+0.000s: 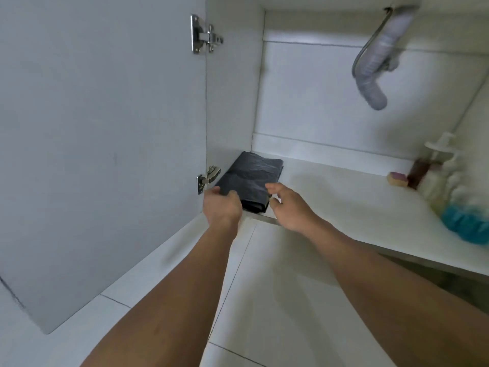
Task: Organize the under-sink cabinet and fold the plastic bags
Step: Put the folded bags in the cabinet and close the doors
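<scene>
I'm reading this as the placing step: folded plastic bags (pixel 251 178) lying in the left front corner of the cabinet floor (pixel 344 192), tight against the side wall, just beside the lower hinge (pixel 209 177)

Left hand (pixel 222 205) is touching the stack's near left corner, thumb lying on top; I can't tell whether it's pinching or only resting. Right hand (pixel 288 205) is hovering at the near right corner, fingers spread and loosely curved, holding nothing; contact unclear

How I'm planning to do it well:
- pressing flat from above with both palms, not dragging; film like this is likely springing back open
- squaring the long edge to the side wall, front edge parallel to the cabinet lip
- keeping the stack off the hinge so the door (pixel 105 128) is closing freely

Materials: bags are looking dark grey, matte, finely crinkled, folded into a flat rectangle with a thicker layered edge facing me. Cabinet is smooth white laminate, likely slippery. Hinge is bright stamped metal. Ribbed grey drain hose (pixel 375 70) is hanging at upper right, well apart. Blurred bottles (pixel 439 176) and a sponge (pixel 397 178) are sitting far right
</scene>
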Tool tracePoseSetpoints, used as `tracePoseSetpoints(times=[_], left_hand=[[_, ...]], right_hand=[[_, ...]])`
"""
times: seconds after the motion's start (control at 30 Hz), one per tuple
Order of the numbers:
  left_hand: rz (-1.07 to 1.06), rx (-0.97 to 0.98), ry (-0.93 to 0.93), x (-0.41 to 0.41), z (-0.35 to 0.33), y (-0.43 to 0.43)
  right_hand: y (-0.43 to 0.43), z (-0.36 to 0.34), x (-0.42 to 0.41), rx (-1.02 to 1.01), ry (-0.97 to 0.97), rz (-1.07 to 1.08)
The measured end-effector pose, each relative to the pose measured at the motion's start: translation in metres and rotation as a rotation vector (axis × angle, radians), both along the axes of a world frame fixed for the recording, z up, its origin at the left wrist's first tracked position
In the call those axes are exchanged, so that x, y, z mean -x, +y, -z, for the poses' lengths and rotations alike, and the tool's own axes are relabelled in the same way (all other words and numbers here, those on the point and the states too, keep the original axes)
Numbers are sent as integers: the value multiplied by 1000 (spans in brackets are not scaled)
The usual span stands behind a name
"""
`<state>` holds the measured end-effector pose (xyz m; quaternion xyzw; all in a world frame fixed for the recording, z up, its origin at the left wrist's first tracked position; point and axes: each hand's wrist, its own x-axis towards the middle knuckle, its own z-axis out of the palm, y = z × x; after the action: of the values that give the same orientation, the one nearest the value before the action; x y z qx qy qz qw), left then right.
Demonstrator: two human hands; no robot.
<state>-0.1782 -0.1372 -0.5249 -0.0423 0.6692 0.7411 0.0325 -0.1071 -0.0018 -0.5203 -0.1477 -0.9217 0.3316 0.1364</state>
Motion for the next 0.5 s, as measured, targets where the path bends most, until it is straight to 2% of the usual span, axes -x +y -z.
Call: tracePoseSetpoints(times=[0.17, 0.3, 0.37, 0.43, 0.5], left_hand=[[-85, 371, 407, -30, -78, -61], [-332, 704, 907, -52, -163, -134], [-460, 813, 1101, -57, -202, -171], [-578, 872, 1161, -62, -234, -204], [-675, 878, 1143, -70, -258, -233]], right_hand=[[-45, -76, -9, -24, 111, -93], [-115, -157, -4, 34, 291, -188], [-155, -192, -5, 74, 356, -240], [-191, -218, -4, 97, 393, -290], [-224, -239, -5, 113, 421, -333]])
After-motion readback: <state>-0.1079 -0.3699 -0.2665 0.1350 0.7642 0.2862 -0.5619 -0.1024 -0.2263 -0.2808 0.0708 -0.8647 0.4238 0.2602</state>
